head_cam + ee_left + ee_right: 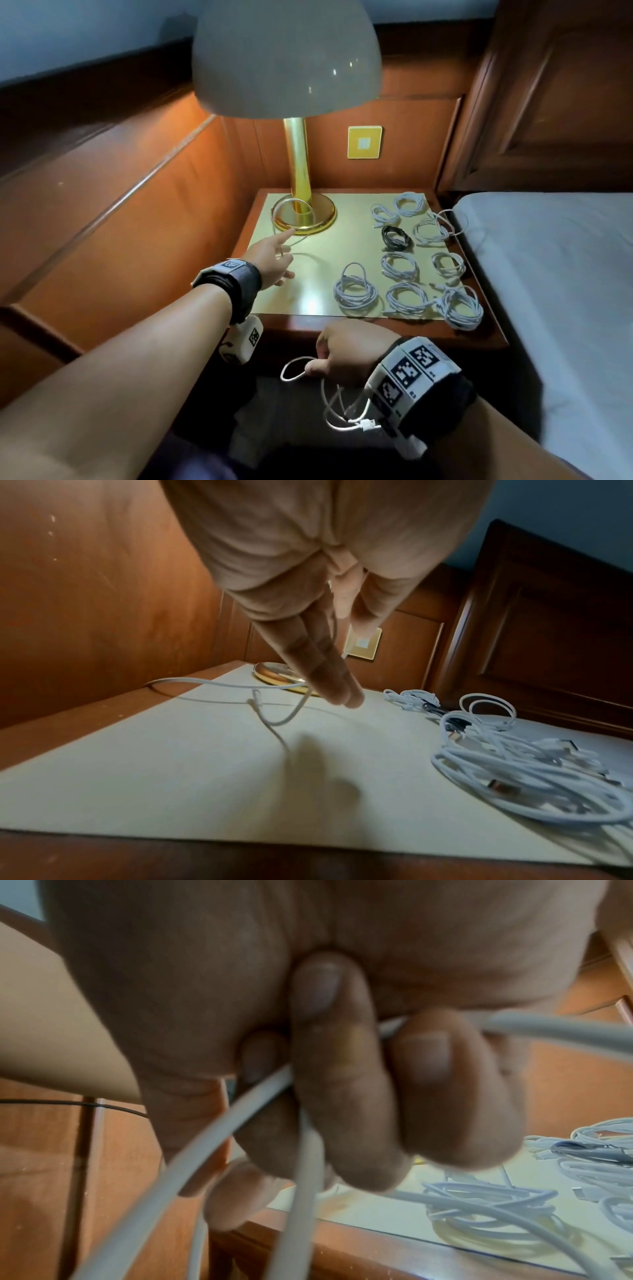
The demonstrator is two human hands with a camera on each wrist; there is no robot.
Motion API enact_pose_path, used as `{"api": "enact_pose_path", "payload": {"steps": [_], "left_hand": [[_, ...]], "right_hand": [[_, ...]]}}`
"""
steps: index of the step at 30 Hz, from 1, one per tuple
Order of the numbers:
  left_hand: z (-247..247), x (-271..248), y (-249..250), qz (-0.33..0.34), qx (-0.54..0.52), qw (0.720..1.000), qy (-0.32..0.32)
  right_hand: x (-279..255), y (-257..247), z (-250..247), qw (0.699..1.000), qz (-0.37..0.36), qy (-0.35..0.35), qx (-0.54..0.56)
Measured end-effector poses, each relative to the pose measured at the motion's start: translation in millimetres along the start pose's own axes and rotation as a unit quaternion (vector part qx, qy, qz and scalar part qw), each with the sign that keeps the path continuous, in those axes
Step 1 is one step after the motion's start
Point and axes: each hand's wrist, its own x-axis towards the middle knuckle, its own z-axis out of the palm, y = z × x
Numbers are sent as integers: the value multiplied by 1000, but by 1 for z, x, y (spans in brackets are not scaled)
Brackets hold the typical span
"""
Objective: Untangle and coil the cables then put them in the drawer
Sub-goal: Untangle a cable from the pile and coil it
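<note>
A loose white cable (291, 205) loops over the lamp base at the back left of the nightstand top (318, 274). My left hand (286, 253) reaches toward it with straight fingers (329, 674); a thin strand of the cable (219, 681) seems to run between them. Below the table's front edge, my right hand (339, 356) grips a white cable (294, 370) whose loops hang under the wrist. Its curled fingers (342, 1069) wrap round the strands (212, 1137). Several coiled white cables (356, 291) and one black coil (395, 238) lie on the right half. No drawer shows.
A gold lamp (301, 192) with a wide shade stands at the back left of the table. Wood panelling with a yellow wall switch (364, 142) closes the back and left. A bed (548, 274) borders the right edge.
</note>
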Motion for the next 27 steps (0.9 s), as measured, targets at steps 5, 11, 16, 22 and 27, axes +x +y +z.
{"api": "enact_pose_path", "payload": {"steps": [5,11,16,22,27], "left_hand": [[-3,-8,-6,36,104,994,22],[0,-20,-13,37,122,990,53],[-4,-30,-22,19,87,995,44],[-5,-77,-7,49,-6,996,71],[8,-152,-5,44,-113,991,-50]], "right_hand": [[5,-5,4,1000,4,-13,-17],[9,-14,5,999,8,-33,-20],[12,-15,6,999,11,-24,-28],[-4,-17,0,1000,-2,10,-19],[-34,-10,-14,995,-2,96,42]]}}
